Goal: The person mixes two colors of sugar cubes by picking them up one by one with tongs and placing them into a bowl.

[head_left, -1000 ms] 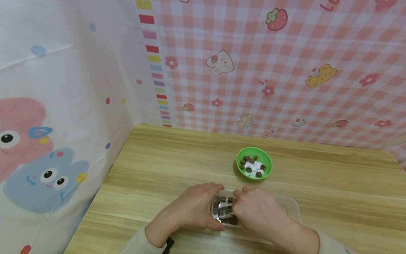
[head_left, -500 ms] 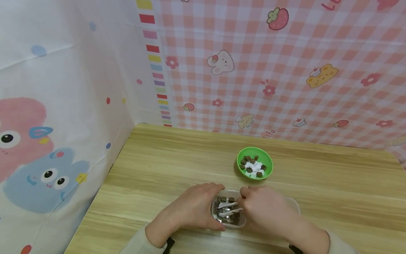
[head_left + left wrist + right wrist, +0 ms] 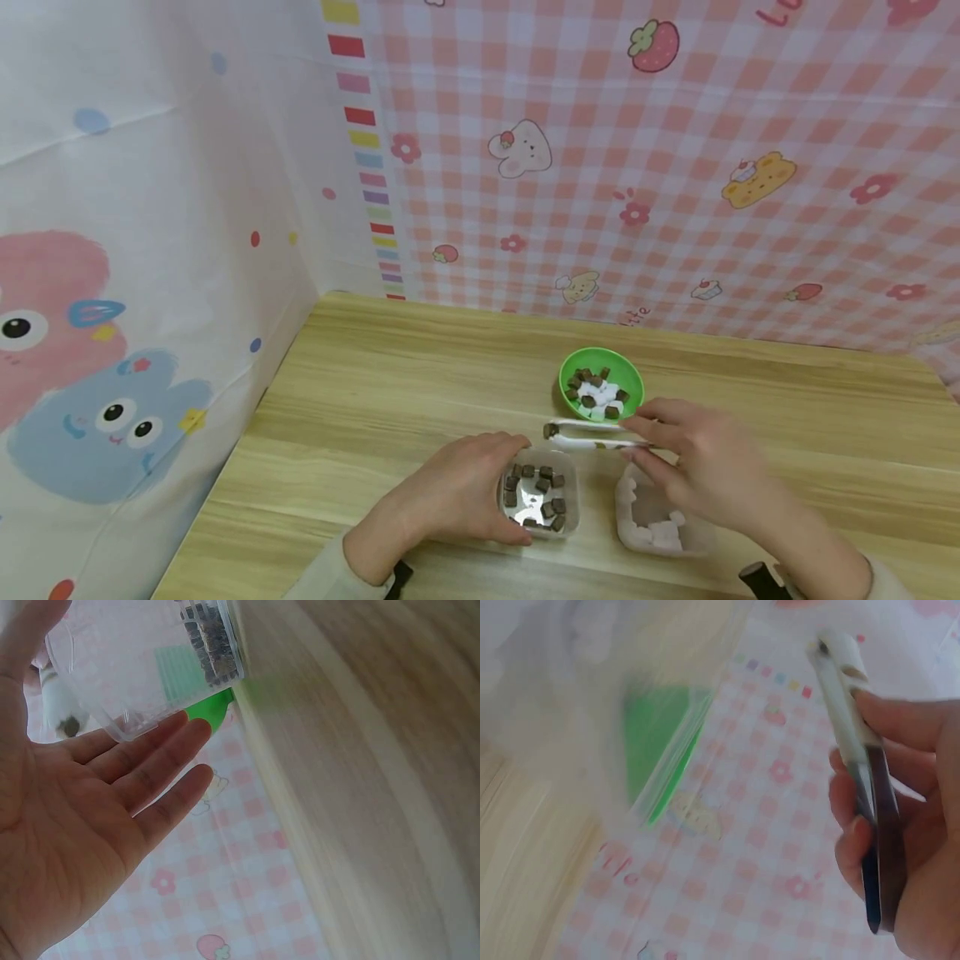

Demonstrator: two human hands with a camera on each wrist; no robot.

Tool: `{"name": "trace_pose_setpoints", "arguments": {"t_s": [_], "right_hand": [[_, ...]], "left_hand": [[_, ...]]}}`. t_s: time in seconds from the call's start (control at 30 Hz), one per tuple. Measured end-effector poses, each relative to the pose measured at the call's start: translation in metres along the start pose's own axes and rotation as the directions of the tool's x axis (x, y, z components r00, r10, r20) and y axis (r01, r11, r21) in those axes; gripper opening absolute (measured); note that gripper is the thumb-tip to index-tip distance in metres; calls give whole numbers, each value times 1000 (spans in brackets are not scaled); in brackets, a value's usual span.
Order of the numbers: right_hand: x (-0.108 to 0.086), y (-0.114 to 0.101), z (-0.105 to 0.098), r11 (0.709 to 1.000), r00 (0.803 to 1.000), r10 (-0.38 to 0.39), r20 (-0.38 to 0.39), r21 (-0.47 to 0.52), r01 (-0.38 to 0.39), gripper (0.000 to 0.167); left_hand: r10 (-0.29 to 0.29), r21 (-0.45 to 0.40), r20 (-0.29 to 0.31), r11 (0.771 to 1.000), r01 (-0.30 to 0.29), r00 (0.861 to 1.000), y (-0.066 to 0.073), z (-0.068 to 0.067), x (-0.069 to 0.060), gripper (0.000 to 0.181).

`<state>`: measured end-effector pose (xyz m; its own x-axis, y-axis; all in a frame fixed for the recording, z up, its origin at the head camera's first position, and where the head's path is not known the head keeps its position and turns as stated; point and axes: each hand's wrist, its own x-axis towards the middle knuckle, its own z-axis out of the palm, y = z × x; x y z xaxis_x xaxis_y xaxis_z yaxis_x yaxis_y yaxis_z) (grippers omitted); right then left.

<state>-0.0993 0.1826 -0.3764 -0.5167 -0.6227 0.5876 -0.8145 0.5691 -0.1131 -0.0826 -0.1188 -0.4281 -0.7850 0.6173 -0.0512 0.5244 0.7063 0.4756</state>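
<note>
My right hand (image 3: 712,458) pinches a pair of tongs (image 3: 588,443) with white arms and, in the right wrist view, a metal handle end (image 3: 889,847). A dark brown cube (image 3: 551,431) sits between the tips, in the air in front of the green bowl. My left hand (image 3: 465,487) holds a clear plastic container (image 3: 573,500) on the table, thumb on the near side and fingers on the far side. Several brown cubes (image 3: 542,485) lie inside it. The green bowl (image 3: 638,388) holds brown cubes and white pieces.
A second clear container (image 3: 624,525) with white pieces (image 3: 663,535) stands to the right, partly under my right forearm. The wooden table (image 3: 420,367) meets a pink checked cloth (image 3: 480,275) at the back and a white patterned cloth (image 3: 225,350) at the left.
My right hand has lifted the tongs out of the left container and moved up and right, a brown cube now in the tips. The left hand has stayed put.
</note>
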Motion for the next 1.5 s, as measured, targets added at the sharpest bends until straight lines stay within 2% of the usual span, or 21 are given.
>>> {"name": "trace_pose_setpoints", "arguments": {"t_s": [0.07, 0.13, 0.2, 0.33, 0.47, 0.63, 0.73, 0.93, 1.1, 1.2, 1.27, 1.43, 1.5], "right_hand": [[-2, 7, -1, 998, 998, 25, -55, -54, -28, 63], [-4, 13, -2, 992, 994, 48, -102, -109, -59, 64], [-7, 18, -2, 984, 989, 78, -129, -152, -97, 60], [-13, 25, -1, 958, 974, 184, -129, -197, -207, 34], [-16, 26, -1, 927, 951, 286, -118, -215, -306, 37], [-15, 25, -2, 919, 937, 314, -152, -201, -341, 37], [-14, 24, -3, 922, 937, 312, -157, -189, -339, 38], [-13, 18, -6, 944, 956, 256, -144, -179, -279, 37], [-9, 6, -6, 960, 966, 234, -111, -128, -247, 54], [-7, -1, -6, 971, 973, 215, -86, -89, -223, 44], [-6, -6, -6, 978, 980, 187, -70, -78, -192, 38], [-1, -16, -7, 990, 995, 104, -6, -95, -104, 55], [2, -19, -8, 993, 997, 65, 27, -103, -62, 45]], "left_hand": [[-3, -4, 0, 1000, 3, 1000, 0, 0, 0, 99], [-9, -9, 2, 1000, 9, 1000, -1, 0, 0, 99], [-11, -12, 3, 1000, 11, 1000, -1, 0, 0, 100], [-9, -9, 5, 1000, 9, 1000, 0, 1, 0, 99], [0, -8, 3, 1000, 0, 1000, 0, 1, 0, 99], [2, -10, 0, 1000, -2, 1000, 1, 0, -1, 99], [-1, -11, -1, 1000, 1, 1000, 1, 0, -1, 99], [4, -1, -3, 1000, -4, 1000, 1, -1, -1, 99], [6, 0, 0, 1000, -6, 1000, 1, -1, -1, 100], [8, -2, -1, 1000, -8, 1000, 0, -1, -1, 100], [9, -1, -4, 1000, -9, 1000, 0, -1, -1, 100], [10, 5, -6, 1000, -10, 1000, 0, -1, -1, 101], [8, 7, -2, 1000, -8, 1000, 0, -1, -1, 102]]}}
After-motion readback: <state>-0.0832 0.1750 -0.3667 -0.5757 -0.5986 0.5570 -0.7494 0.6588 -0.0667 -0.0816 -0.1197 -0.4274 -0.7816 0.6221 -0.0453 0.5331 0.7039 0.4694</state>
